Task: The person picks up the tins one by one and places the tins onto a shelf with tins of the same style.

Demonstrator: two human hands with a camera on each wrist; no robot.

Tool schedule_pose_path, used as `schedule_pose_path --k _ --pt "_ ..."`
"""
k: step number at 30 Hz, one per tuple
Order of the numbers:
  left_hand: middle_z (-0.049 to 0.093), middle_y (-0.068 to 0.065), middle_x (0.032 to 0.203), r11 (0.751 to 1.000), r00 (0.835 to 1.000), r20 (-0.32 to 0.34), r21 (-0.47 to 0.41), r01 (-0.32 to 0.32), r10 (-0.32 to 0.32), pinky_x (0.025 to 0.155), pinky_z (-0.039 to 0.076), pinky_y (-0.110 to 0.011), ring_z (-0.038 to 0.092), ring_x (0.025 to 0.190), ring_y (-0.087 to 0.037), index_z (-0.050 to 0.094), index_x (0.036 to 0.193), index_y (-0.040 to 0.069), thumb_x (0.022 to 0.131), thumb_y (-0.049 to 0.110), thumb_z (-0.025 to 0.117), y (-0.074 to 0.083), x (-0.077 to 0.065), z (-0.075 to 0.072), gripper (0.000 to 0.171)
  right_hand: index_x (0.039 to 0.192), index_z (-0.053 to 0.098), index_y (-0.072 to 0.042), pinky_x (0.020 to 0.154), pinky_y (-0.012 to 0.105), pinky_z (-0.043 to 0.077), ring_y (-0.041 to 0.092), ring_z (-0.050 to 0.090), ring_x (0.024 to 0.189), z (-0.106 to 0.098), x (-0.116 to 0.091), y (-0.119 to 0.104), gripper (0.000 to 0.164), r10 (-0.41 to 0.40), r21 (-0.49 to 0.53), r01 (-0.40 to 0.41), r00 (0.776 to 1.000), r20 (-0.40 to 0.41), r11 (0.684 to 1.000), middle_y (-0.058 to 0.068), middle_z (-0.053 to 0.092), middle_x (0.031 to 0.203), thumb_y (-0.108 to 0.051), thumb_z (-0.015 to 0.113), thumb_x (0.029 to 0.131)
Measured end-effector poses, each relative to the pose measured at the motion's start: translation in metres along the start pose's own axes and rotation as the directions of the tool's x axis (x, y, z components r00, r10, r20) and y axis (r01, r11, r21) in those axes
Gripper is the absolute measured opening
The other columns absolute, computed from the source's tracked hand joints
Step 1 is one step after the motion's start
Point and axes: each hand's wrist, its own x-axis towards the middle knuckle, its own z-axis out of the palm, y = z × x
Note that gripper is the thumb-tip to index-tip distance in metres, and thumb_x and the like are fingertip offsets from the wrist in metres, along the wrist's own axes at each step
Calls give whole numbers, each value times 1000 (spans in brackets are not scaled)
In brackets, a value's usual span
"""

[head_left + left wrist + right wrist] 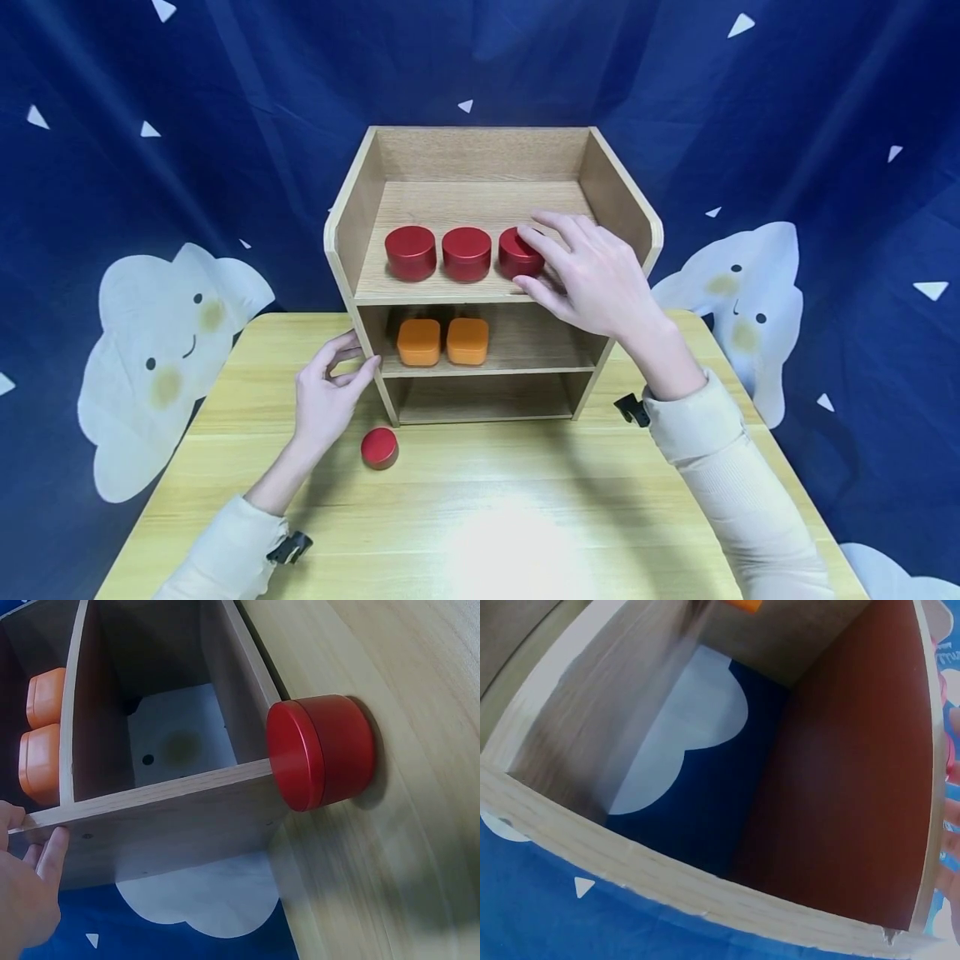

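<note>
A small wooden shelf unit [480, 154] stands on the table. My left hand [330, 396] holds its left side panel, thumb at the front edge and fingers along the outer face. On the top board my right hand [600, 271] is around a red round tin [517, 257], thumb at its front and fingertips at its lid. Two more red tins, a middle one [467, 255] and a left one [411, 253], stand in line with it. Another red tin [330, 750] sits on the table by the unit's left front corner.
Two orange rounded-square boxes, a left one [418, 342] and a right one [467, 342], stand on the middle shelf. The bottom board [483, 400] lies beneath it. A blue curtain [480, 50] with white clouds and triangles hangs behind the wooden table [420, 533].
</note>
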Motion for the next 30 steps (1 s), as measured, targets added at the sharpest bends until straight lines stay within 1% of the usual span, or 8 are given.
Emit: schedule_pose_path --k 7,10,12,14,16,18,24,30 --pt "73 -36 110 1000 1000 9 -28 -8 9 75 64 -12 71 95 11 70 125 -8 85 -13 78 2 1 0 42 135 69 -8 80 47 64 37 71 111 -5 -9 -3 49 -72 -6 71 993 -96 997 17 70 134 -38 72 96" --pt "74 -35 111 1000 1000 13 -26 -8 8 75 64 -11 71 95 11 70 125 -8 85 -13 79 3 2 -1 42 134 70 -6 81 47 65 37 71 109 -8 -13 -6 50 -86 -12 85 988 -128 996 18 71 132 -36 75 94" --pt "78 -24 110 1000 1000 15 -20 -3 3 75 64 -11 71 95 11 70 125 -7 84 -13 80 3 2 -2 42 134 69 -6 84 48 65 38 71 110 -10 -16 -9 50 -87 -23 85 988 -130 996 18 71 133 -37 73 95" --pt "80 -4 108 1000 1000 20 -8 3 -3 75 63 -11 71 95 11 71 125 -6 84 -11 81 2 3 -3 42 135 69 -6 86 49 65 38 71 110 -12 -20 -12 49 -86 -26 84 988 -128 996 18 71 133 -40 69 98" --pt "78 16 107 1000 1000 29 3 9 -9 74 64 -11 71 95 12 72 125 -5 84 -9 82 1 4 -5 43 134 70 -7 87 49 65 38 70 111 -13 -25 -15 48 -90 -22 88 987 -135 996 19 71 132 -42 63 102" --pt "72 30 105 1000 999 39 10 12 -12 74 64 -11 70 95 12 72 125 -4 84 -8 82 0 5 -6 42 133 70 -7 87 49 65 38 71 110 -14 -29 -18 48 -96 -6 96 983 -155 995 18 72 130 -44 58 105" --pt "71 32 105 1000 998 55 -6 5 -4 74 64 -11 71 95 12 72 124 -4 84 -9 82 -1 6 -8 41 127 74 -6 90 49 66 38 72 107 -13 -39 -29 43 -147 23 158 956 -253 987 19 76 120 -41 62 104" --pt "74 26 106 999 998 59 -32 1 1 74 64 -12 72 95 10 72 124 -4 83 -11 82 -2 6 -9 43 126 75 -6 89 46 67 36 75 103 -7 -50 -46 42 -217 -2 224 944 -249 975 17 78 119 -39 65 102"
